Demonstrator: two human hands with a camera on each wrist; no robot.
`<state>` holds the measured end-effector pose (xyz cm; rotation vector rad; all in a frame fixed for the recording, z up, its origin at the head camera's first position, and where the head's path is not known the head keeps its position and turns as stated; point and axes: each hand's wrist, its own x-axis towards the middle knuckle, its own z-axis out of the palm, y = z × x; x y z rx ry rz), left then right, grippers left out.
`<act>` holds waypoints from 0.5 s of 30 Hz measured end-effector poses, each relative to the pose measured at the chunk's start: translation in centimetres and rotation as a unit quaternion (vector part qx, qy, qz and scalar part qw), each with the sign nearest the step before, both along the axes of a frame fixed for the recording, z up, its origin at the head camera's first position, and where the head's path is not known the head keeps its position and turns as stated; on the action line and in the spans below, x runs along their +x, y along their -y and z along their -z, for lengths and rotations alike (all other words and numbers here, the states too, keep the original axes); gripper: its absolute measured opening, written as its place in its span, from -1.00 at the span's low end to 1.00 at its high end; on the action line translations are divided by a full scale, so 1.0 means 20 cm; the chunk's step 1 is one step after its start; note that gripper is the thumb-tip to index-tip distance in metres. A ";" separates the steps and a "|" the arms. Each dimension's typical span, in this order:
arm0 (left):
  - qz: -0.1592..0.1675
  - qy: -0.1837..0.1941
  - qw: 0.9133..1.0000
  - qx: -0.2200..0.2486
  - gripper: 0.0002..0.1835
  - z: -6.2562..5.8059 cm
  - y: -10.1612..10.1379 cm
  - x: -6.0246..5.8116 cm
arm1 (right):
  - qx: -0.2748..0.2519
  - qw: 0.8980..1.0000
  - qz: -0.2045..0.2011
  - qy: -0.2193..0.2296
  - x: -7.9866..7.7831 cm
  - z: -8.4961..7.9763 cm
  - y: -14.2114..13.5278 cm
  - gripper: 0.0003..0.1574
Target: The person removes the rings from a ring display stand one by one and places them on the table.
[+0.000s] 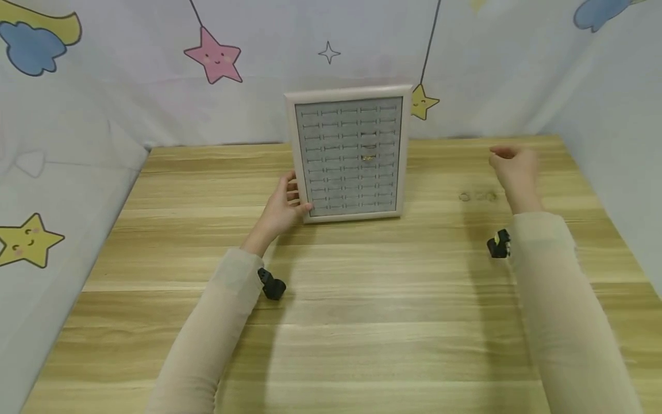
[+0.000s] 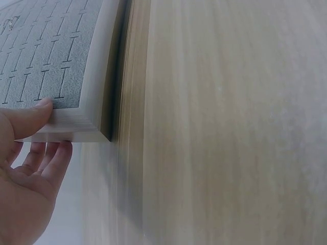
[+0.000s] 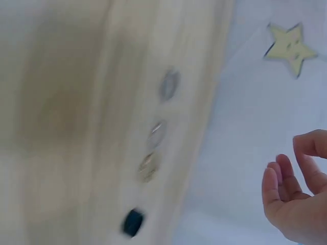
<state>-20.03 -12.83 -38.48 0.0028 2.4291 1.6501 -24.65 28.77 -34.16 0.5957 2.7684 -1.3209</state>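
A ring display board [image 1: 351,167] with a pale frame and grey slotted padding stands tilted up at the back of the table. My left hand [image 1: 283,208] grips its lower left side, thumb over the front and fingers at the outer side. A gold-coloured ring [image 1: 368,157] sits in a slot of the fourth column, with darker bands above it. My right hand [image 1: 515,172] is raised at the far right, fingers loosely bent, with nothing visible between them. Near it on the table lie a silvery ring [image 3: 169,84], another thin ring [image 3: 157,135] and a gold-toned ring [image 3: 148,166].
A small dark object [image 3: 133,223] lies in line with the rings, blurred. The wooden table [image 1: 362,322] reaches back to a hanging cloth [image 1: 129,75] printed with stars and clouds. Black wrist cameras are strapped to both sleeves.
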 end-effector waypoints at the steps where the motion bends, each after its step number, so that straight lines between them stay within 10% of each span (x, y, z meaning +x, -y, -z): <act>1: 0.000 0.001 1.000 -0.001 -0.18 0.00 0.00 0.00 | 0.005 1.000 -0.004 -0.018 -0.01 -0.02 0.04 -0.46; 7: 0.003 0.004 1.000 -0.004 -0.18 0.00 0.00 0.00 | 0.036 0.987 -0.057 -0.144 0.00 -0.14 0.29 -0.56; 15: 0.006 0.007 1.000 -0.006 -0.15 0.00 0.00 0.00 | 0.033 0.942 -0.175 -0.284 0.02 -0.19 0.57 -0.70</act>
